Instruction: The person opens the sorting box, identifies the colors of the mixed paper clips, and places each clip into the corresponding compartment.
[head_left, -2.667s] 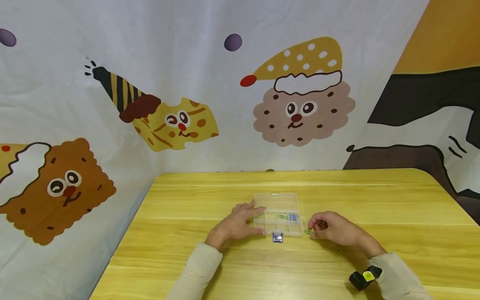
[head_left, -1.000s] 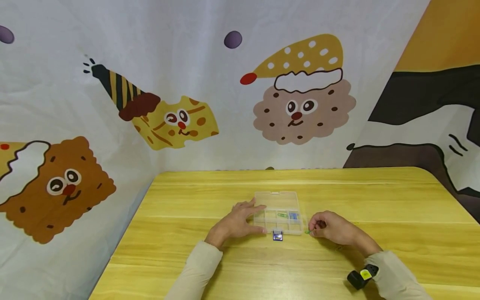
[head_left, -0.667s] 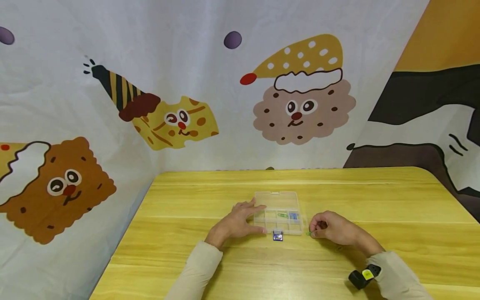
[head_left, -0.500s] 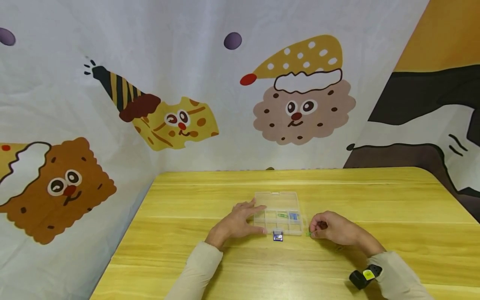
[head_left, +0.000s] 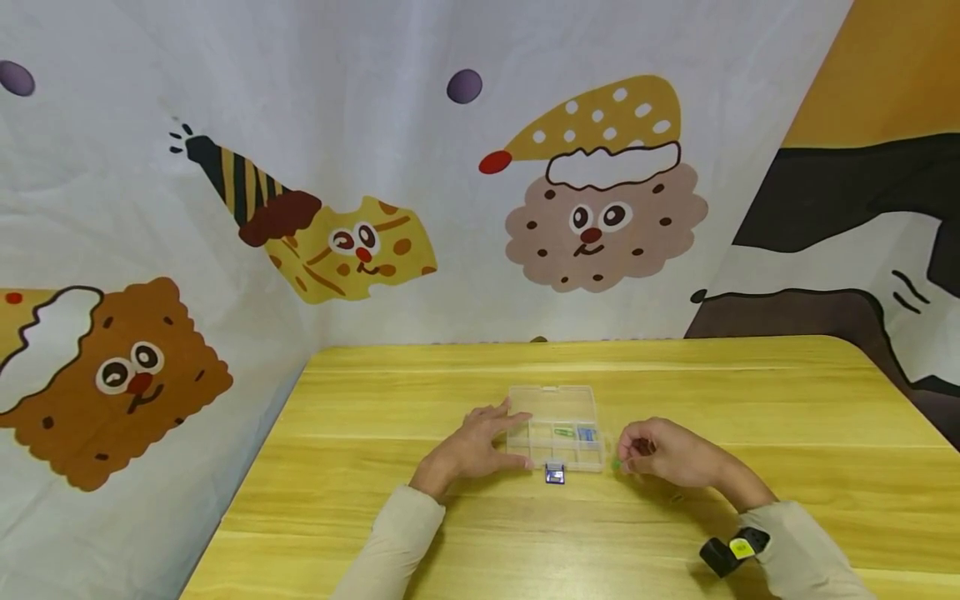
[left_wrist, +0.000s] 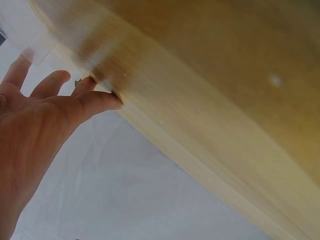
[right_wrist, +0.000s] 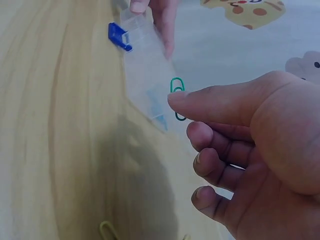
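Observation:
A clear divided plastic box [head_left: 542, 454] lies on the table with its lid [head_left: 551, 402] raised at the back. My left hand [head_left: 468, 446] rests on the box's left side, fingers spread, thumb at the front corner and a finger across the side. To the right of the box, my right hand [head_left: 671, 452] pinches a green paper clip [right_wrist: 176, 83] between thumb and index finger, just above the table. A green clip [head_left: 565, 432] and something blue [head_left: 587, 435] lie in neighbouring back compartments. At the front edge sits a small dark blue piece [head_left: 554, 475].
Yellowish clips [right_wrist: 106, 230] lie on the wooden table [head_left: 420, 550] under my right hand, partly cut off in the right wrist view. A cartoon-printed cloth [head_left: 420, 125] hangs behind the table. A black strapped device [head_left: 723, 554] is on my right wrist.
The green paper clip has turned in my right fingers, from sticking out flat to being mostly hidden by them. My right hand has shifted slightly. The left hand and box keep their place.

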